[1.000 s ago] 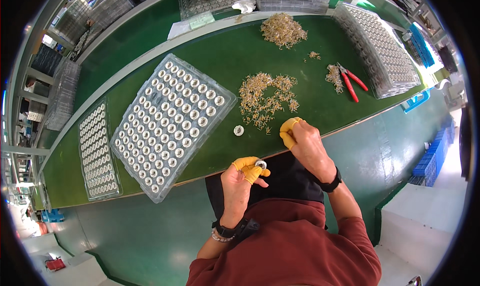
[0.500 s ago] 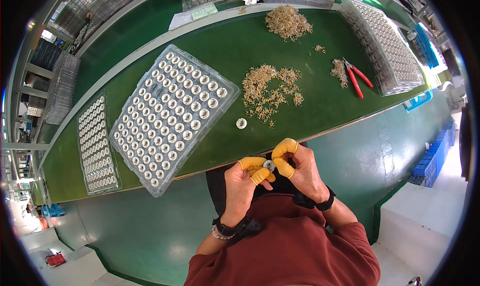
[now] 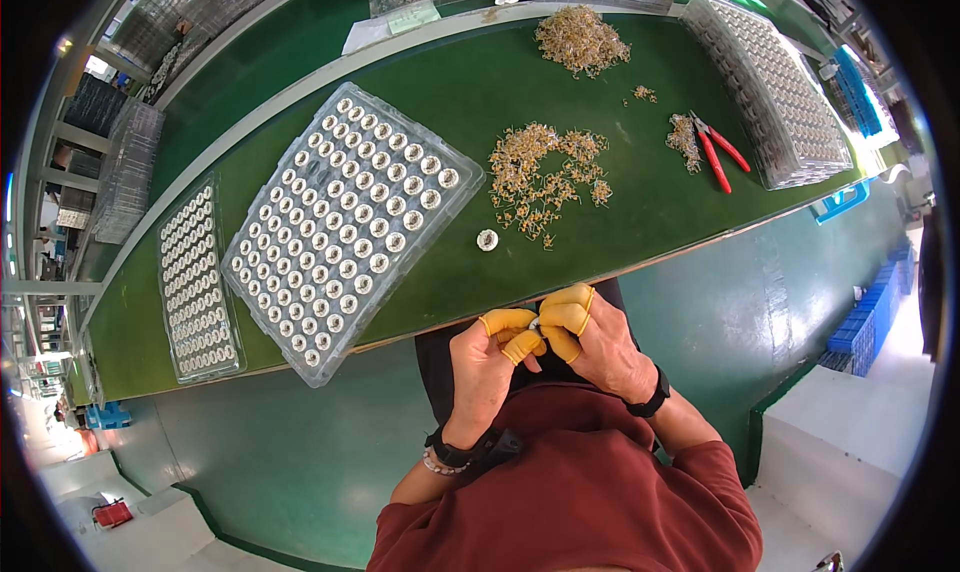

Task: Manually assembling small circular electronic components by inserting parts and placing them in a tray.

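Note:
Both hands meet in front of my body, just off the near edge of the green table. My left hand [image 3: 494,357] pinches a small round white part [image 3: 535,323], mostly covered by the yellow finger cots. My right hand [image 3: 592,337] is closed against the same part from the other side; whether its fingertips also hold a tiny piece is hidden. A similar loose round white part [image 3: 487,240] lies on the table ahead of my hands. Beyond it spreads a pile of small orange and silver wire-legged components [image 3: 545,172].
A clear tray [image 3: 340,222] of round white parts lies at left, with a narrower tray [image 3: 200,282] beside it. At right are red-handled pliers [image 3: 718,157], a little heap of metal bits [image 3: 685,142] and stacked trays [image 3: 775,92]. A second component pile [image 3: 582,40] sits at the back.
My right hand has closed in toward the left, so its fingers now cover more of the round white part. The table things shift slightly with the view.

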